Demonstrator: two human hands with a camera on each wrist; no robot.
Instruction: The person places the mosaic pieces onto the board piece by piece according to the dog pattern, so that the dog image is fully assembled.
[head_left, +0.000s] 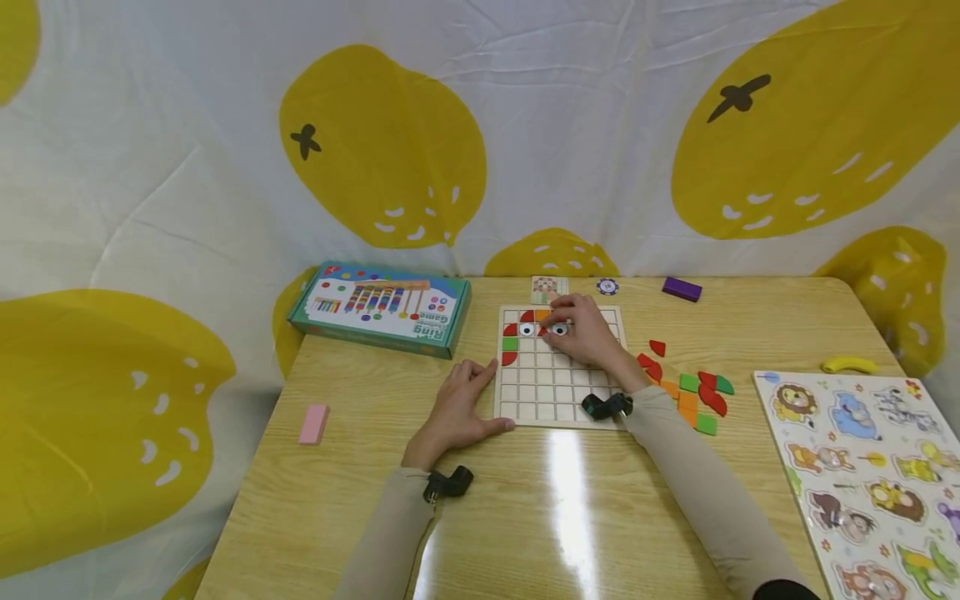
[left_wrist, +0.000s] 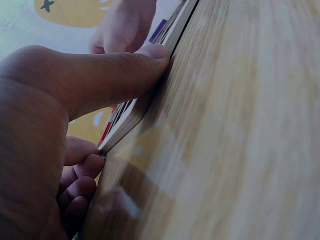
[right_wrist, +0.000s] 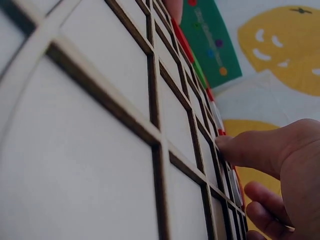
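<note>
A red piece (head_left: pixel 542 331) is pinched by the fingers of the right hand (head_left: pixel 588 335) between two eye pieces (head_left: pixel 527 330), far on the board (head_left: pixel 527 393). The board is touched around its near left corner by the left hand (head_left: pixel 456 407), thumb and fingers apart. Loose pieces (head_left: pixel 687 402) are scattered right.

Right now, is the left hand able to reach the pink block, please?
Probably yes: the pink block lies to the left of the left hand, and nothing visible stands between them; the hand would only need to leave the board.
</note>
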